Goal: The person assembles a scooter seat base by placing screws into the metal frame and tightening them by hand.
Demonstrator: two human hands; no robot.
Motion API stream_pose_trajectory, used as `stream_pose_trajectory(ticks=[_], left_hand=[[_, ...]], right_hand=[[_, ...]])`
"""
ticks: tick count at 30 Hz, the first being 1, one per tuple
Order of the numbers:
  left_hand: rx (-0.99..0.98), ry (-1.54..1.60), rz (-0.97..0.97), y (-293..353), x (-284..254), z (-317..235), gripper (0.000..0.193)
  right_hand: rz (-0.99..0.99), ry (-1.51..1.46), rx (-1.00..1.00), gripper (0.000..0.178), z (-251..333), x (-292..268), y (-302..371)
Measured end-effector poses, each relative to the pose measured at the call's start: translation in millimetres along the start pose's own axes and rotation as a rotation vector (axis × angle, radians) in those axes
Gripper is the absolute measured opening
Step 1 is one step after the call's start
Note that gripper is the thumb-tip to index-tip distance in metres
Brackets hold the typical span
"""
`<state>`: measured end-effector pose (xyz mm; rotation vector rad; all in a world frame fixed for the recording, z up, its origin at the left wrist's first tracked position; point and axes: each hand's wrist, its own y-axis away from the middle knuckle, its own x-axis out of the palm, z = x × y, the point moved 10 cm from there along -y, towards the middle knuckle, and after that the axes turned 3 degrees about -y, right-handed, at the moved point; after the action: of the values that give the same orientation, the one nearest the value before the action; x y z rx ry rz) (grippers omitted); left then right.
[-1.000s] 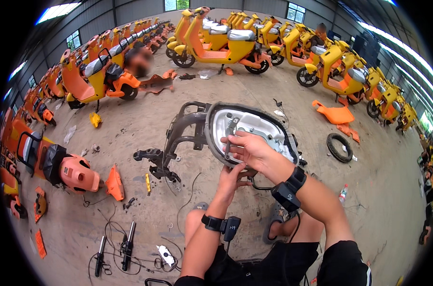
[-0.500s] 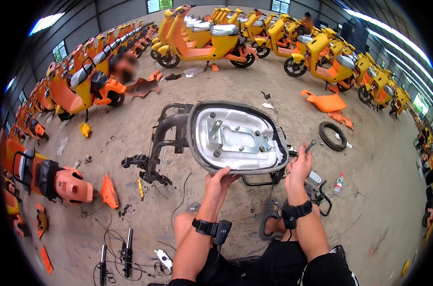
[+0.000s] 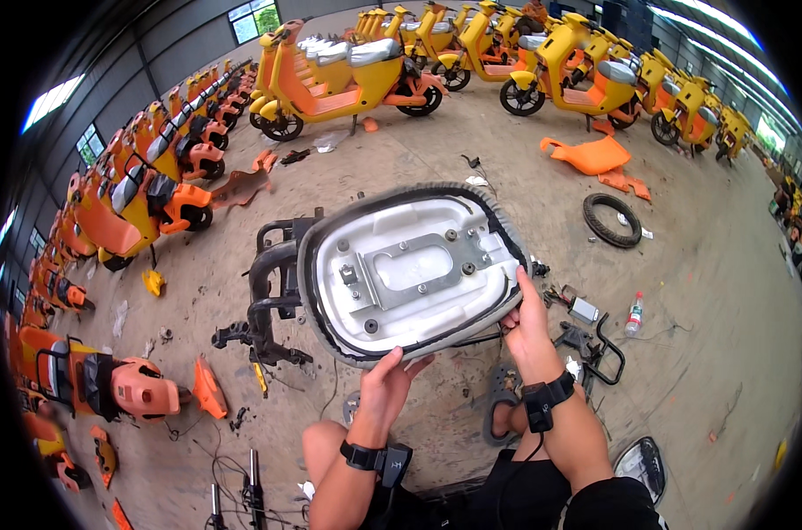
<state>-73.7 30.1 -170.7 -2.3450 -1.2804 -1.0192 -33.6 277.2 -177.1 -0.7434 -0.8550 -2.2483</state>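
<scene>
A scooter seat (image 3: 335, 291) is held bottom-up in front of me, its white underside facing me inside a dark padded rim. A metal bracket plate (image 3: 379, 287) with several bolts and nuts lies across that underside. My left hand (image 3: 388, 384) grips the near edge, thumb on the rim and fingers under it. My right hand (image 3: 526, 318) holds the right end, with its thumb over the edge. Behind and below the seat stands a black metal scooter frame (image 3: 261, 287), partly hidden. No wrench shows now in my right hand.
Shock absorbers (image 3: 255, 486) lie on the floor at lower left. Right of me are a bent black bar (image 3: 615, 358), a plastic bottle (image 3: 635, 314) and a tyre (image 3: 588, 212). Orange panels (image 3: 586, 155) are strewn about. Rows of yellow scooters (image 3: 339, 84) stand beyond.
The seat has moved left and nearer, its underside turned more toward me. My right hand, which held a wrench beside the seat, now grips its right end. The view has shifted.
</scene>
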Motion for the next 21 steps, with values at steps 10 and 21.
stream_pose_trajectory(ticks=[10, 21], left_hand=[[0.254, 0.012, -0.250, 12, -44, -65, 0.054], [0.147, -0.322, -0.392, 11, -66, -74, 0.023]], right_hand=[[0.021, 0.055, 0.061, 0.025, 6, -11, -15], [0.014, 0.192, 0.128, 0.023, 3, -22, -49]])
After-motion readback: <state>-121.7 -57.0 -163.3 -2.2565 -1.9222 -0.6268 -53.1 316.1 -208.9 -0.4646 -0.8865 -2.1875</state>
